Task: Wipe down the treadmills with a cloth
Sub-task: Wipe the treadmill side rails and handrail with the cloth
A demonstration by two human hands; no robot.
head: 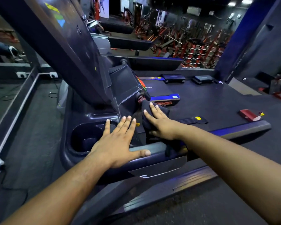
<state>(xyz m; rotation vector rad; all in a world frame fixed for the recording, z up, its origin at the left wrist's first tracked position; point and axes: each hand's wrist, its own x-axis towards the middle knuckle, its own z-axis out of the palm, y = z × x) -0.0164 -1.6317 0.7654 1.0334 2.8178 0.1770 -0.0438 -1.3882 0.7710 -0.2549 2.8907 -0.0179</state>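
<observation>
On the treadmill (104, 161) console, both hands lie flat.
Under the right hand's (161, 124) spread fingers sits the dark cloth (152, 127); the left hand (117, 140), fingers straight and splayed, presses beside the cup holder (84, 137).

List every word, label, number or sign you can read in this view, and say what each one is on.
"...SELF": white letters on the dark treadmill deck beyond the console; the start is hidden.
Yellow label on the black strip on the floor: too small to read.
Blue-white sticker on the blue treadmill end: unreadable.
Coloured button panel on the console: blurred.
Nothing legible on the cloth, or near the left hand or right hand.
</observation>
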